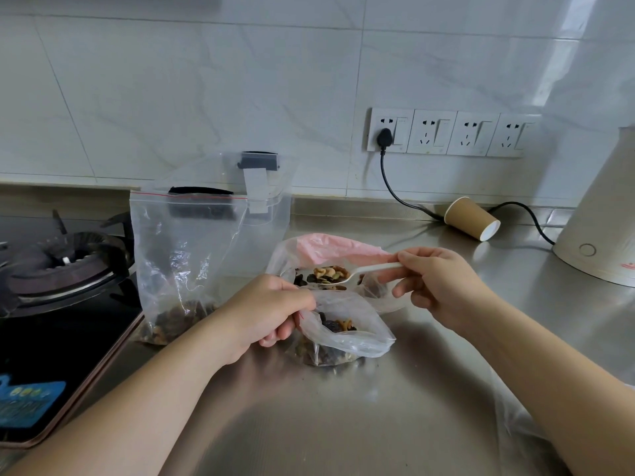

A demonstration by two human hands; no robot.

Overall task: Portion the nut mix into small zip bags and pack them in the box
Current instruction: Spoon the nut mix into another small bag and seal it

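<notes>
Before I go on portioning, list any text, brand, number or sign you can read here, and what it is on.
No text reads clearly enough to quote.
Blue sticker on the stove edge: printed marks, too blurred to read.
Kettle: small red marking near its base, cut off and unreadable.
Kettle button: a plain circle, no lettering.
Wall sockets, paper cup and zip bags: no lettering visible.

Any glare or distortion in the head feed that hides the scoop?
Head view: wide-angle bending curves the counter and wall edges; soft glare on the steel; the spoon and small zip bag read sharply; the lower right corner looks hazy.
</notes>
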